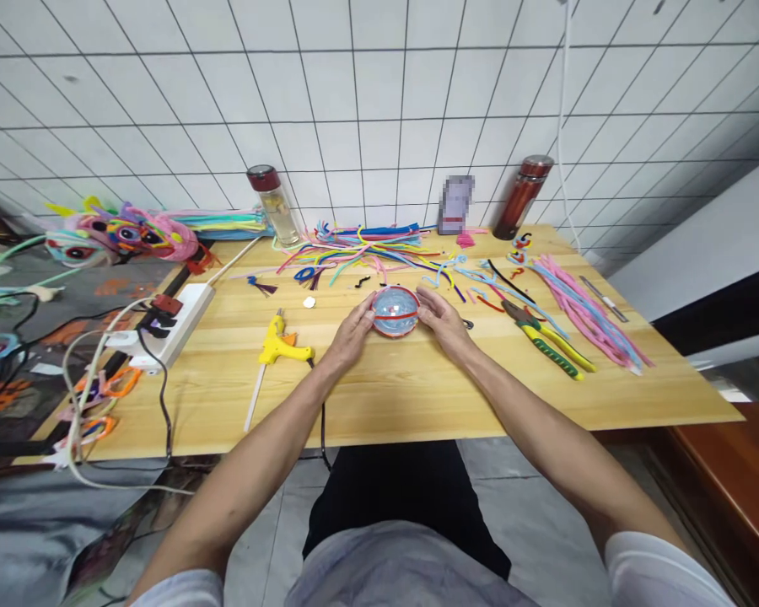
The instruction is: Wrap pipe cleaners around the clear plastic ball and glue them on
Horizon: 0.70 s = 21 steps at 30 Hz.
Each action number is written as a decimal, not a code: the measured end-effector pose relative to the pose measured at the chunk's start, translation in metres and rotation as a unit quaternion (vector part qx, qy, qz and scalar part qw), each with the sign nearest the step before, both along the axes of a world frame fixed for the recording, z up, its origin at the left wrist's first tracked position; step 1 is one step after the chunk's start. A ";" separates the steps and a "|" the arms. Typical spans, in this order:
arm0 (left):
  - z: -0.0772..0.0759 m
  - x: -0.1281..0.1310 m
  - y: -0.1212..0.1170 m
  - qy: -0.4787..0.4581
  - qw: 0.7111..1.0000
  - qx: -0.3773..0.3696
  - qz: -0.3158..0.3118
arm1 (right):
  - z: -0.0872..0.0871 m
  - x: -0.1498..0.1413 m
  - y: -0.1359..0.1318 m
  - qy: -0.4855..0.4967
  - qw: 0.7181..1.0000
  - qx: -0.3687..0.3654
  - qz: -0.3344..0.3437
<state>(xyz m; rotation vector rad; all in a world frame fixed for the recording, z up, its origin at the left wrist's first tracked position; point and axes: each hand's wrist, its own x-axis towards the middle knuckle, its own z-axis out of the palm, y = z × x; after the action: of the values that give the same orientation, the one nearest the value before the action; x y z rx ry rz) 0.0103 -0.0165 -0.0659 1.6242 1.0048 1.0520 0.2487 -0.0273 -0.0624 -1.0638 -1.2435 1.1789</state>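
Observation:
A round, clear ball (395, 313) with a red pipe cleaner band across its middle and red around its edge is held just over the wooden table. My left hand (355, 327) grips its left side, fingers pressed together. From the right, my right hand (441, 319) holds the opposite side with thumb and fingertips. Whether the ball is whole or a half shell I cannot tell. To the left of my left hand lies a yellow hot glue gun (284, 344) with a glue stick in its rear. Green and yellow pliers (549, 341) rest right of my right hand.
Loose pipe cleaners (367, 249) lie along the back of the table (379, 405). A pink and blue bundle (588, 312) is at right. Two flasks (524, 198) and a phone (455, 205) stand by the wall. A power strip (180, 324) with cords and colourful lion heads (126, 238) are left.

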 end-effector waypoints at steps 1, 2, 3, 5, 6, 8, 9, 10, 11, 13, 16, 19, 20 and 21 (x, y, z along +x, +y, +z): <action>-0.001 0.000 0.000 0.002 1.000 0.005 0.003 | -0.001 0.000 0.000 0.000 1.000 0.000 -0.001; -0.001 0.001 0.001 0.005 1.000 0.009 0.005 | -0.002 0.000 0.001 -0.001 1.000 -0.001 -0.001; -0.002 0.001 0.001 0.007 1.000 0.011 0.007 | -0.003 0.000 0.001 -0.002 1.000 -0.002 0.000; -0.002 0.002 0.000 0.008 1.000 0.011 0.013 | -0.004 0.001 0.002 -0.004 1.000 -0.003 0.001; -0.001 0.003 -0.001 0.007 1.000 0.009 0.016 | -0.004 0.001 0.002 -0.004 1.000 -0.003 0.001; 0.000 0.003 -0.002 0.003 1.000 0.001 0.018 | -0.005 0.001 0.002 -0.006 1.000 -0.003 0.002; 0.000 0.004 -0.003 0.002 1.000 -0.003 0.017 | -0.005 0.001 0.002 -0.008 1.000 -0.002 0.002; 0.001 0.004 -0.003 0.002 1.000 -0.006 0.016 | -0.005 0.001 0.003 -0.009 1.000 -0.001 0.002; 0.001 0.004 -0.003 0.003 1.000 -0.007 0.014 | -0.006 0.001 0.003 -0.008 1.000 0.000 0.001; 0.001 0.004 -0.002 0.007 1.000 -0.005 0.010 | -0.006 0.001 0.003 -0.004 1.000 0.002 -0.002; 0.001 0.004 -0.002 0.006 1.000 -0.005 0.009 | -0.007 0.000 0.003 -0.004 1.000 0.004 -0.003; 0.003 0.004 -0.003 0.001 1.000 -0.011 0.011 | -0.006 0.000 0.001 -0.005 1.000 -0.007 -0.002; 0.004 0.005 -0.004 -0.003 1.000 -0.013 0.011 | -0.005 0.000 0.001 -0.001 1.000 -0.012 -0.002; 0.005 0.005 -0.004 -0.007 1.000 -0.015 0.011 | -0.004 0.000 0.000 0.001 1.000 -0.017 -0.002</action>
<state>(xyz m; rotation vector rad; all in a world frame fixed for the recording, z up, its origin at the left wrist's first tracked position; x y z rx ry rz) 0.0157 -0.0208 -0.0612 1.5833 1.0258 1.0568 0.2490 -0.0275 -0.0667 -1.0890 -1.2224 1.2026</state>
